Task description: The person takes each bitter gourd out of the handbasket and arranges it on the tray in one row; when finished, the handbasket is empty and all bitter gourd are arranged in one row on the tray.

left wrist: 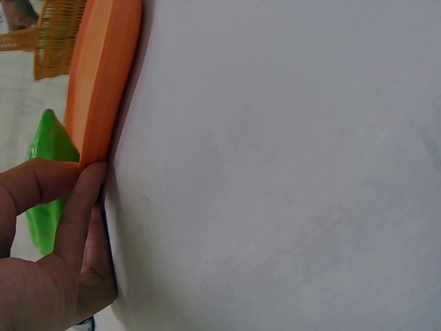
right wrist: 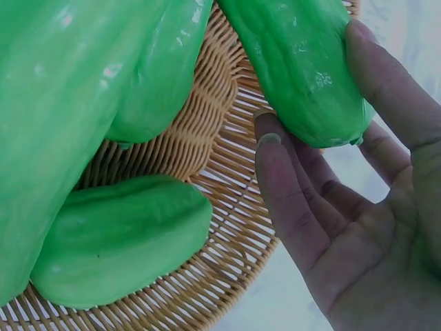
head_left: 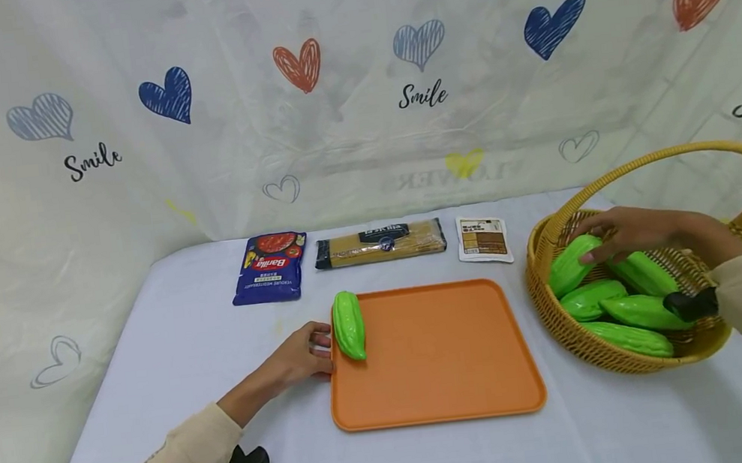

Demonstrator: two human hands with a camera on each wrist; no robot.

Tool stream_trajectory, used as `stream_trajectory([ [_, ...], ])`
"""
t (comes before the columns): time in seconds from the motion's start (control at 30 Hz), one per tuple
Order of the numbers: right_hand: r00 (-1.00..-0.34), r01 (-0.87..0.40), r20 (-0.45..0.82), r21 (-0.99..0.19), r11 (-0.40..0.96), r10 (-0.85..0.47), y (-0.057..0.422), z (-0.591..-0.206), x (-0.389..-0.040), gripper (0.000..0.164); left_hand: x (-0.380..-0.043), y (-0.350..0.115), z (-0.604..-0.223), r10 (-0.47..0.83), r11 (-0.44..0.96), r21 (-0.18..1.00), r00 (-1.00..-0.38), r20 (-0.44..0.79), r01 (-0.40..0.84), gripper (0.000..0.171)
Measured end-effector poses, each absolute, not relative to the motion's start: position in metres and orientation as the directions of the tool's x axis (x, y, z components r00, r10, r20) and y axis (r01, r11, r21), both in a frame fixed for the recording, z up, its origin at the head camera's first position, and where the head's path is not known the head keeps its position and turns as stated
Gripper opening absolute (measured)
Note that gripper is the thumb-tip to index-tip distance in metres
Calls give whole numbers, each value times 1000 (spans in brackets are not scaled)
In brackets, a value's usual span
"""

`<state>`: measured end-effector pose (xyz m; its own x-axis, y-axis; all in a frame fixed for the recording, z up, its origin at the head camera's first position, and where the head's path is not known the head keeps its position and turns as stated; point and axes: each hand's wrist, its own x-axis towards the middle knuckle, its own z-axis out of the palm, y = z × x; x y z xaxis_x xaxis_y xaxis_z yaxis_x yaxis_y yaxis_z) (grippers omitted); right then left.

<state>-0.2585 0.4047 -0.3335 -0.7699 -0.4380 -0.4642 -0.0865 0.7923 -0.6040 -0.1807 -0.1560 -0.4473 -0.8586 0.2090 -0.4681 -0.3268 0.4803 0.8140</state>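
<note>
Held gourd (head_left: pixel 575 264): bright green, glossy, lengthwise ridges, blunt end with a small stem nub turned toward the palm in the right wrist view. It's at the left side of the basket (head_left: pixel 561 336), within the rim. Right hand (head_left: pixel 635 228) holds it, thumb one side, fingertips the other, narrowed to the gourd's width. Four more gourds (head_left: pixel 647 314) lie under and beside it in the basket, same green, at mixed angles, some overlapping. Basket is tan wicker, round, tall arched handle (head_left: pixel 671 151), right side of the table (head_left: pixel 436 460). Tray (head_left: pixel 439 360) left of it: orange, rectangular, rounded corners, low rim. One gourd (head_left: pixel 349 326) on the tray along its left edge, far end, tapered tip pointing near. Left hand (head_left: pixel 299 356) pinches the tray's left rim beside that gourd, thumb and finger closed on the edge. Far row behind the tray, left to right: blue pouch (head_left: pixel 270 268), pasta pack (head_left: pixel 379 244), white-and-brown packet (head_left: pixel 483 239). Table cover is white; heart-print sheet (head_left: pixel 347 128) hangs behind.
</note>
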Motion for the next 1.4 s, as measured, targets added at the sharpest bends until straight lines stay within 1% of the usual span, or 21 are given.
stream_trajectory([
  [0.23, -810, -142, -397, -582, 801, -432, 407, -327, -249, 63, -180, -156, -448, 216, 484, 813, -856, -469, -323, 70],
  [0.6, -864, -192, -309, -527, 828, -397, 412, -317, -237, 57, -179, -156, -445, 217, 482, 815, -858, -465, -320, 69],
  [0.83, -872, -216, -288, -498, 840, -395, 416, -309, -228, 54, -179, -155, -445, 208, 486, 813, -861, -463, -320, 69],
  [1.07, -850, -189, -338, -522, 832, -405, 417, -305, -223, 62, -178, -155, -445, 214, 478, 819, -863, -458, -317, 68],
  [1.4, -872, -210, -287, -509, 835, -395, 410, -302, -213, 57, -179, -157, -445, 220, 476, 820, -860, -460, -317, 69],
])
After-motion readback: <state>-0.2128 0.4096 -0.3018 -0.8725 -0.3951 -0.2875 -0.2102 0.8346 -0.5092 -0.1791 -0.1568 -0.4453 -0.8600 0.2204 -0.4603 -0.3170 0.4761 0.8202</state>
